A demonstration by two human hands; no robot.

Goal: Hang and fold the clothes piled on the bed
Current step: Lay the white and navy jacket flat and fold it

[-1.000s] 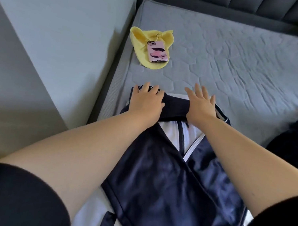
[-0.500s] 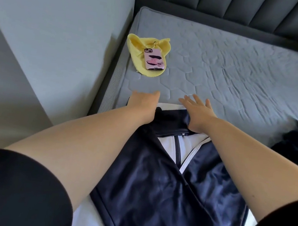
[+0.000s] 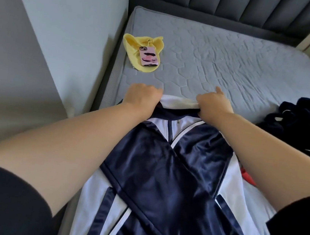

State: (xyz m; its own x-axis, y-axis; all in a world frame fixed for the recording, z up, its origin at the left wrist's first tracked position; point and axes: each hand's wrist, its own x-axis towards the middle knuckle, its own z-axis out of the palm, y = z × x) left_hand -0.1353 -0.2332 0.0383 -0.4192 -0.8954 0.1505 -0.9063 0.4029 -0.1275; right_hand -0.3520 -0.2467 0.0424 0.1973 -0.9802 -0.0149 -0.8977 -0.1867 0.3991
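The left hand (image 3: 143,96) and right hand (image 3: 212,105) each clutch one end of the jacket (image 3: 163,168) collar, probably to pull it taut for folding. The jacket lies flat on the bed (image 3: 238,59), with the dark pile (image 3: 304,122) to the jacket's right and a yellow cloth (image 3: 134,44) beyond its collar.

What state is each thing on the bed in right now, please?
jacket: spread flat, sleeves folded across front.
left hand: grips jacket's top edge.
right hand: grips jacket's top edge, forefinger out.
phone: face down on cloth.
cloth: crumpled, under phone.
pile: heaped, unfolded.
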